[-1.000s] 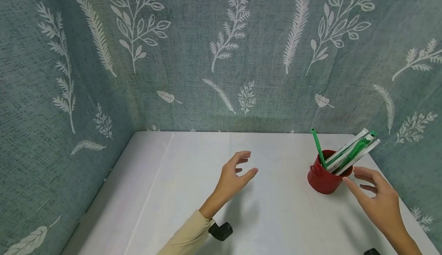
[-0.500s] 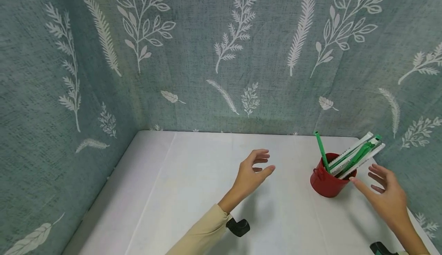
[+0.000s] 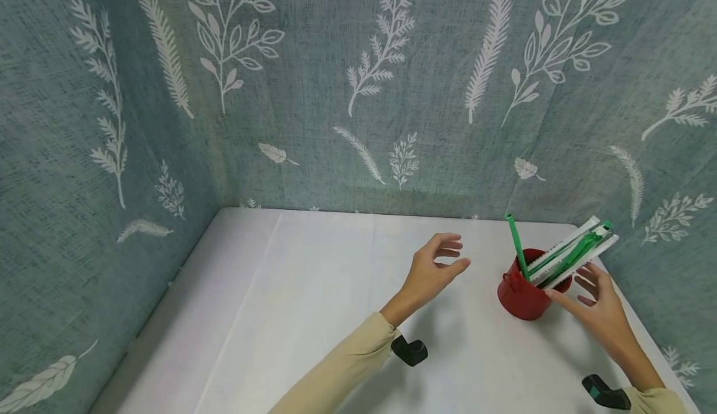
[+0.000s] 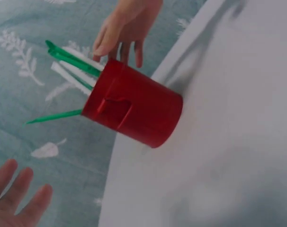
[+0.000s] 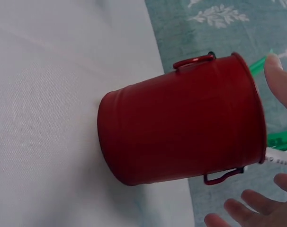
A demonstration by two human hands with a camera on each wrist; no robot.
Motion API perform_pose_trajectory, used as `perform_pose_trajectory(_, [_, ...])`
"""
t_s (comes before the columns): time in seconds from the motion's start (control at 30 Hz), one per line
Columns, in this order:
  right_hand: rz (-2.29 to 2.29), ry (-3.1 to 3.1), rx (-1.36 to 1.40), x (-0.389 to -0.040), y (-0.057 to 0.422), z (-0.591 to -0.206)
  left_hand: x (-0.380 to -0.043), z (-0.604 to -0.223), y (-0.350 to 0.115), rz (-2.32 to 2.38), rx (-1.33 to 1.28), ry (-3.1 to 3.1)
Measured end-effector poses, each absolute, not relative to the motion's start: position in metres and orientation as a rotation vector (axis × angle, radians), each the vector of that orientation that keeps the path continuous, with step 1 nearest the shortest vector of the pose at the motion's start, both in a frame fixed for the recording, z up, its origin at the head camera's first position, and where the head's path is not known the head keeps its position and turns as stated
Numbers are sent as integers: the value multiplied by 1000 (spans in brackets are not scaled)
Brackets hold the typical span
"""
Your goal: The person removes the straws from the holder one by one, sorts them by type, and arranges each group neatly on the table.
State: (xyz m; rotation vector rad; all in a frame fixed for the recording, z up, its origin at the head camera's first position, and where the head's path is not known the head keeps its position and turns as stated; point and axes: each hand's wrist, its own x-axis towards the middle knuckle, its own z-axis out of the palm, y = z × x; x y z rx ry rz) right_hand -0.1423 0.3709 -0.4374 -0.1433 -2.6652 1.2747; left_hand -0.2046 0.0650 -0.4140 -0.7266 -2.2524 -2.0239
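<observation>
A red metal bucket (image 3: 522, 299) with small side handles stands on the table towards the right. Out of it lean a thin green stick (image 3: 518, 246) and a bundle of green and white slim sticks (image 3: 577, 252), some with printing; their kind is unclear. My right hand (image 3: 604, 314) hovers at the bucket's right side, thumb near the rim, fingers spread and gently curved. In the right wrist view its fingertips (image 5: 238, 210) are apart from the bucket wall. My left hand (image 3: 426, 274) is held above the table, left of the bucket, fingers relaxed and holding nothing.
The white tabletop (image 3: 313, 289) meets a grey-green leaf-patterned cloth (image 3: 336, 171) at the back and both sides. A black wrist device (image 3: 410, 350) sits at the left cuff, another black device (image 3: 605, 393) at the right.
My left hand has moved right across the table, closer to the bucket. The right hand stays beside the bucket with only small shifts. The bucket stands where it was.
</observation>
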Motion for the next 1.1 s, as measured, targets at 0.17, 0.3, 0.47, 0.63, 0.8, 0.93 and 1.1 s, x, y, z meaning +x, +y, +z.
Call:
perform_pose_trajectory(0.17, [1323, -2650, -122, -148, 376, -446, -211, -416, 79, -2029, -734, -2258])
perform_pose_trajectory(0.3, [1334, -2651, -151, -160, 388, -463, -218, -418, 91, -2044, -725, -2246])
perform_pose_trajectory(0.47, [1413, -2616, -86, -171, 399, -481, -224, -420, 104, -2070, -738, -2207])
perform_pose_trajectory(0.63, [1477, -2577, -1, -170, 397, -486, -228, -419, 119, -2087, -715, -2203])
perform_pose_trajectory(0.8, [1530, -2528, 35, -157, 382, -478, -236, -419, 134, -2121, -682, -2205])
perform_pose_trajectory(0.93, [1572, -2505, 33, -151, 372, -472, -244, -419, 145, -2120, -640, -2229])
perform_pose_trajectory(1.1, [1541, -2513, 14, -155, 370, -470, -250, -419, 159, -2108, -601, -2274])
